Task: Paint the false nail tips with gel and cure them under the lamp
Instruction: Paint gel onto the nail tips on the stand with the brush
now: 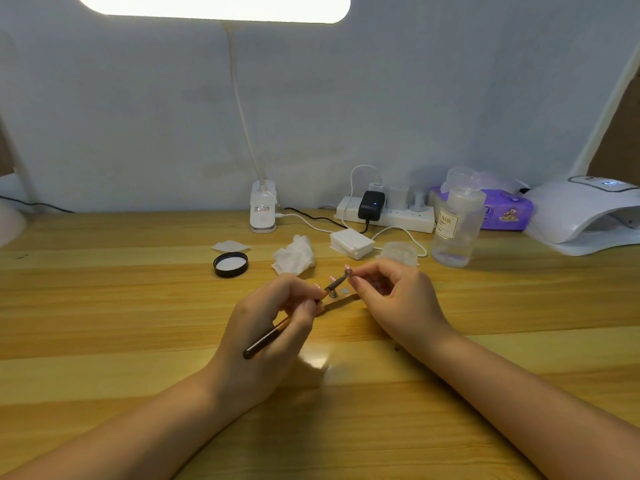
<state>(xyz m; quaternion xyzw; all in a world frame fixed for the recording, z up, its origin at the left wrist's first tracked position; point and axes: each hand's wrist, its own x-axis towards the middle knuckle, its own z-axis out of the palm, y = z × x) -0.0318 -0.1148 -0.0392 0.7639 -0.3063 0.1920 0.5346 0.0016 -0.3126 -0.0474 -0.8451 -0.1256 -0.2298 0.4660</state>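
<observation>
While both forearms are resting low on the wooden table (104,306), the left hand (266,327) is gripping a thin brush (277,332) pen-fashion, fingers clenched around the middle of the handle. The brush is slanting up and away from that grip toward the right, its dark butt trailing back over the wrist and its bristle end reaching across the gap. At the far end of that line, the right hand (391,296) is pinching a small nail tip (348,271) between thumb and fingertips, holding it just above the table. The bristles are meeting the tip, or lying just short of it; the blur does not settle which. The stroke ahead probably depends on keeping the brush's long axis aimed at the tip. Just beyond the brush tip, a small stand (333,293) and a round disc (345,291) are sitting on the table. Farther out from the right hand's grip, off to its right, the white curing lamp (585,216) is waiting with its mouth open, well apart from both hands.
</observation>
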